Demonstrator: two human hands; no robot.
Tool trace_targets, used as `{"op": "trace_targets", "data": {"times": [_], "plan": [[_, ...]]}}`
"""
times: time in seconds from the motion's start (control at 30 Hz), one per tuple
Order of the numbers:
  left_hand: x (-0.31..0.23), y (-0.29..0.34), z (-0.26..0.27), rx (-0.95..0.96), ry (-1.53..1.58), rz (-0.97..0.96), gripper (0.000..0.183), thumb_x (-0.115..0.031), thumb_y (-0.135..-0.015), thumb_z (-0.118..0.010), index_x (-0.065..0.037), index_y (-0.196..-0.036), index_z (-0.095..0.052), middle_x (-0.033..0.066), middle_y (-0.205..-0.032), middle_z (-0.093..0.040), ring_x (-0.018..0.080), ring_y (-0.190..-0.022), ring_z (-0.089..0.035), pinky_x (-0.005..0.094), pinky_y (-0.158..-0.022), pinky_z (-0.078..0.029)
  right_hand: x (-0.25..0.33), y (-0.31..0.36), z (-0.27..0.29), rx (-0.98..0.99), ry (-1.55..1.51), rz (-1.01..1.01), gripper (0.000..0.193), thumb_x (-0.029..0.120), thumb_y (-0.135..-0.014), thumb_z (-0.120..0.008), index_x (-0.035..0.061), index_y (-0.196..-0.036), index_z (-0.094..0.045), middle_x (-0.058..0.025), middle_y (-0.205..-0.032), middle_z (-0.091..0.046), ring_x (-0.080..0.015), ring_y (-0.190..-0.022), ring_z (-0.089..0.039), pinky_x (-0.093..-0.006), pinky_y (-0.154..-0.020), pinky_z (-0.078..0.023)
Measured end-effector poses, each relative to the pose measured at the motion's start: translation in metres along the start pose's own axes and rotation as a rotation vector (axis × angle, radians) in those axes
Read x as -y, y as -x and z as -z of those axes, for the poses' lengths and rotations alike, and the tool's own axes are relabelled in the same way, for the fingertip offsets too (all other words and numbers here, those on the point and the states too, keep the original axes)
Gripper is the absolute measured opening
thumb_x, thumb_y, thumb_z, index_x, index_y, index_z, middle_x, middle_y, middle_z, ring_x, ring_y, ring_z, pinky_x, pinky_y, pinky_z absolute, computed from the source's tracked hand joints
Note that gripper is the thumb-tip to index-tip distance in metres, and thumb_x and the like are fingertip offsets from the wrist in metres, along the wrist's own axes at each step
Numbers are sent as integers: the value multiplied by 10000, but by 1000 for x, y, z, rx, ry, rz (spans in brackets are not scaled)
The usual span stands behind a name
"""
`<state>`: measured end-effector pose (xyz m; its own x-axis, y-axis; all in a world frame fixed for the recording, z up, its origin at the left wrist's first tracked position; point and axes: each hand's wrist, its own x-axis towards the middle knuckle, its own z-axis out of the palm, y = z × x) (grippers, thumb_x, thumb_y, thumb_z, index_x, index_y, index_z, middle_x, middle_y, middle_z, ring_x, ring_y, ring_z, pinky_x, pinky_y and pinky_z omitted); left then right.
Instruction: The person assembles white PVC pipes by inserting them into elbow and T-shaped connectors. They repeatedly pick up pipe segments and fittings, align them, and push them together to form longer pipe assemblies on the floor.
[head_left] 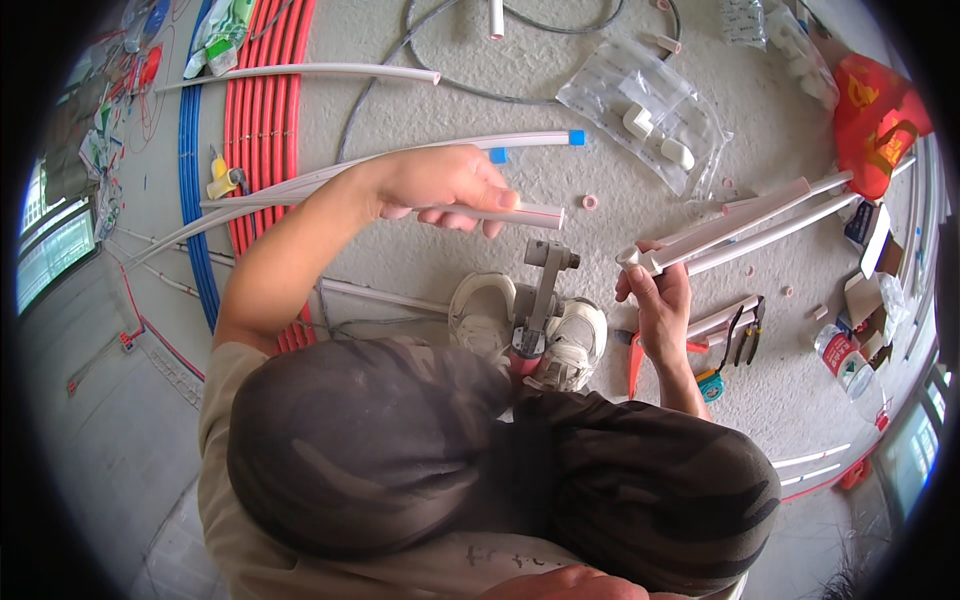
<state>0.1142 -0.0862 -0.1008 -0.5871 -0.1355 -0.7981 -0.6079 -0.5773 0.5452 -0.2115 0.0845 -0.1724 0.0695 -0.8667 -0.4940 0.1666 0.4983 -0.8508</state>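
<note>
White plastic pipe (500, 213), frame centre, clamped in left hand (440, 185); right hand (655, 295) closed on elbow-tipped pipe (740, 228), centre right. Risk: long unsupported pipes sag and snag the upright tool (540, 290) between the shoes (530, 325).

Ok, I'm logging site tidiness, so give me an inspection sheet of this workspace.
Surface: rough grey concrete floor.
Job's things: white pipe in left hand; pipe with elbow end in right hand; welding tool upright between shoes.
Clutter: fittings bag, pliers, red bag, bottle.
Hands: both gripping pipes.
Cables: grey cable; red conduits, blue conduits.
Surroundings: windows at left.
</note>
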Motion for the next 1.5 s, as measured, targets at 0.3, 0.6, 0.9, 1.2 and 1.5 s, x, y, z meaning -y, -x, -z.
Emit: {"op": "trace_targets", "data": {"times": [0.3,0.6,0.9,1.2,1.5], "plan": [[14,-1,-3,-28,-156,-273,334,-255,-904,-838,-50,-982,-587,-15,-803,-574,27,-687,-474,229,-581,-360,-6,0,2,2,-20,17,387,137,-1038,-679,-22,-1355,-524,-61,-931,-652,-131,-816,-638,-287,-770,-533],[38,-18,-27,-427,-368,-366,199,-198,-961,-754,-21,-1012,-677,29,-848,-621,143,-753,-569,349,-692,-465,-9,1,-3,-43,8,19,473,7,-985,-704,-36,-1421,-525,-45,-1051,-663,-123,-996,-644,-285,-914,-536],[68,-9,-44,-578,-808,-347,253,-274,-1009,-655,-36,-928,-629,167,-838,-668,437,-820,-648,505,-706,-495,-11,4,5,50,214,-51,437,28,-969,-729,-38,-1377,-589,-82,-1101,-699,-137,-1035,-649,-299,-921,-534],[94,-19,-53,-543,-997,-276,286,-344,-997,-651,-82,-892,-607,119,-796,-649,390,-792,-671,513,-657,-493,-28,-10,-2,278,562,10,361,89,-961,-728,-18,-1279,-596,-202,-1086,-673,-319,-1014,-682,-422,-874,-541],[106,-32,-52,-592,-906,-332,295,-346,-985,-666,-78,-868,-627,127,-765,-669,396,-766,-690,522,-638,-520,-24,-32,-2,427,606,61,314,85,-968,-720,-23,-1220,-566,-212,-1203,-642,-370,-1083,-644,-448,-931,-518]]}}
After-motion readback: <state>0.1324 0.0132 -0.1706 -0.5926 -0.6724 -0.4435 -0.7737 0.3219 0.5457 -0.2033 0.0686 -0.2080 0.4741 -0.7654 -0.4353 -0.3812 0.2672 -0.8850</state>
